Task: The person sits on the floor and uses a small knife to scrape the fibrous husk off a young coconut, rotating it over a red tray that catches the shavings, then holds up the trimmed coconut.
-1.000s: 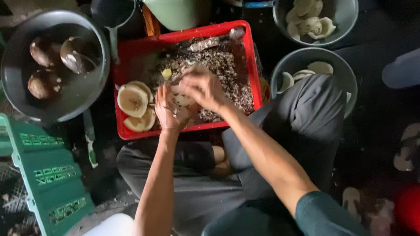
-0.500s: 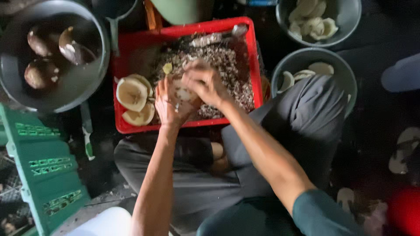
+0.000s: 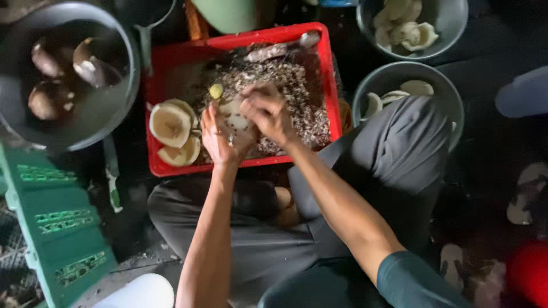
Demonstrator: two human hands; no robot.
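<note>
My left hand (image 3: 220, 141) cups a pale white coconut piece (image 3: 233, 112) from below, over the red plastic crate (image 3: 327, 85). My right hand (image 3: 267, 113) lies on top of the same piece with its fingers curled around it. Whether it also holds a tool is hidden. Both hands touch the piece and each other. Beneath them the crate is full of brown and white shavings (image 3: 291, 80). Two peeled coconut halves (image 3: 171, 124) lie in the crate's left part. A small yellowish bit (image 3: 216, 90) sits just above my left hand.
A grey basin (image 3: 114, 108) at the left holds brown unpeeled coconuts (image 3: 45, 60). Two grey bowls (image 3: 451, 23) (image 3: 365, 85) with white coconut pieces stand at the right. A green crate (image 3: 51, 222) lies at lower left. My bent knee (image 3: 399, 148) is beside the red crate, with sandals (image 3: 528, 194) at the far right.
My hands stay together on the coconut piece over the crate, turning it slightly. The view has drifted a little, so the crate sits higher in the picture.
</note>
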